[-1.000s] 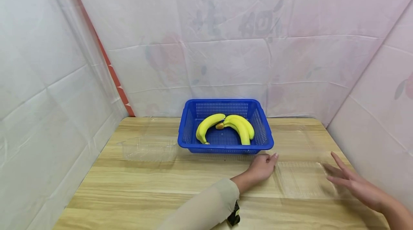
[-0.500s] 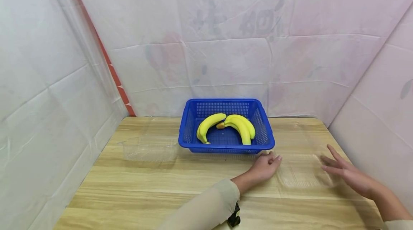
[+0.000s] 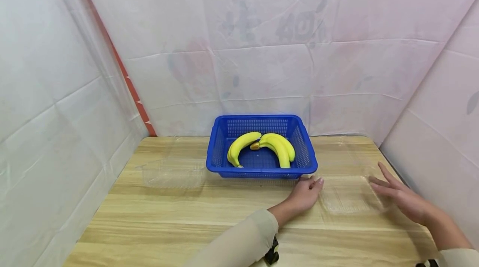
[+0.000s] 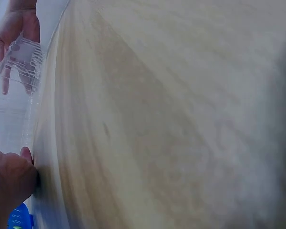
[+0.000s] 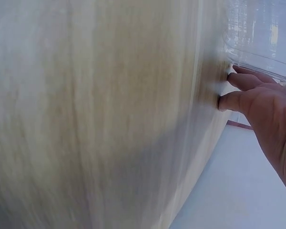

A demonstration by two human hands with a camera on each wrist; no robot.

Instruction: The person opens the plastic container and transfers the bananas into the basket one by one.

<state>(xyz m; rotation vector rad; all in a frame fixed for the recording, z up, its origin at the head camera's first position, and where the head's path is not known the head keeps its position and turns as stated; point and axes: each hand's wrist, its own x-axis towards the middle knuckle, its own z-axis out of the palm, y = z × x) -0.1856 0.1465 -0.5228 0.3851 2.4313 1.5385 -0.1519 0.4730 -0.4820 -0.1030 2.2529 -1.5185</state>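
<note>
A clear plastic clamshell box (image 3: 348,194) lies on the wooden table at the right, its see-through far part reaching toward the back edge. My left hand (image 3: 304,194) is at its left side with fingers curled, pinching the edge by the thumb. Along the right side, my right hand (image 3: 400,200) has its fingers spread, fingertips right at the box's wall. In the right wrist view the fingers (image 5: 245,82) reach down to the table beside the clear plastic. The left wrist view has my right hand (image 4: 19,33) behind the ribbed plastic wall.
A blue basket (image 3: 262,171) with yellow bananas (image 3: 277,146) in it stands at the back middle, just beyond my left hand. Another clear plastic box (image 3: 172,175) sits at the left. White sheeting (image 3: 262,71) encloses the table's back and sides.
The clear box at the right has shifted away from me, toward the back of the table. My right hand has moved back and slightly left with it; my left hand has stayed nearly in place.
</note>
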